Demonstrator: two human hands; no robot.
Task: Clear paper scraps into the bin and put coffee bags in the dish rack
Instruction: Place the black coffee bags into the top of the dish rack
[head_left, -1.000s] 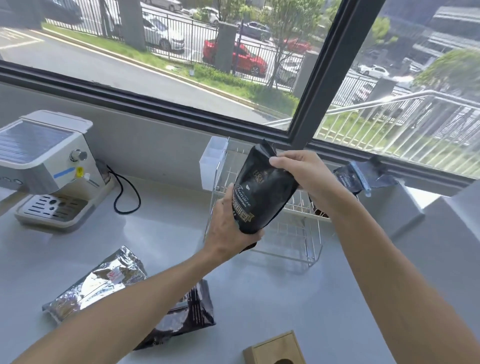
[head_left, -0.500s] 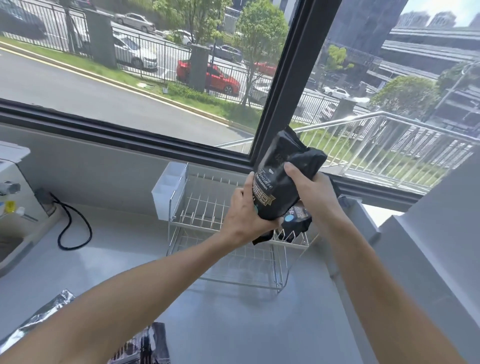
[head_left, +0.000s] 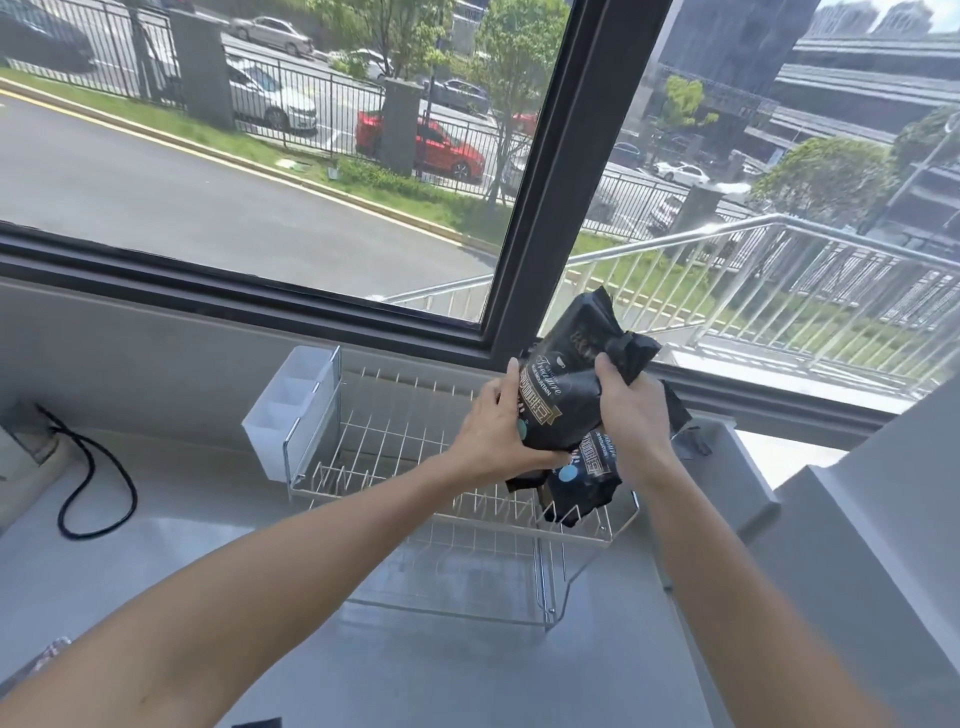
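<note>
black foil bag going into rack

black coffee bag (head_left: 563, 400) clamped between left hand (head_left: 496, 434) and right hand (head_left: 631, 415), both closed on its sides, above the dish rack (head_left: 415, 457) at the right end. second bag (head_left: 584, 480) already stands there. risk: crowding tips either bag off the wires. grey counter (head_left: 467, 665), window (head_left: 311, 156) behind, black cable (head_left: 98, 483) at left.

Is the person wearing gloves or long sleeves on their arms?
No. Both the left hand and right hand are bare, with no gloves, rings or watch showing. Both forearms are uncovered too; no sleeve reaches into view.
</note>
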